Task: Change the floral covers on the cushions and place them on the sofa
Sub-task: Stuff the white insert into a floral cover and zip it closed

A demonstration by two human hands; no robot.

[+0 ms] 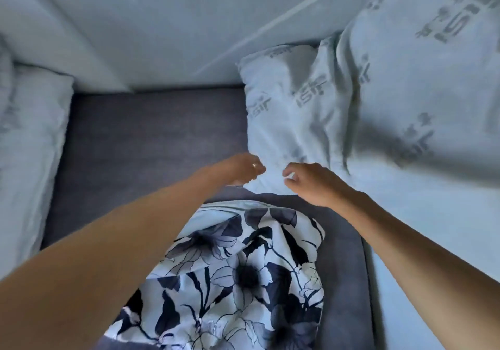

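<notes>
A bare white cushion [297, 111] with grey printed lettering lies on the dark grey sofa seat [151, 138]. My left hand [243, 169], with a ring on it, touches the cushion's near corner, fingers curled. My right hand [305, 184] rests on the same near edge, fingers curled onto the fabric. Whether either hand pinches the fabric is unclear. A black-and-white floral cover [238, 274] lies crumpled on the seat below my arms, partly hidden by my left forearm.
A second, larger white cushion [427, 84] with the same lettering lies to the right, overlapping the first. Another white cushion [29, 138] sits at the left edge. The pale sofa back [162, 24] runs across the top.
</notes>
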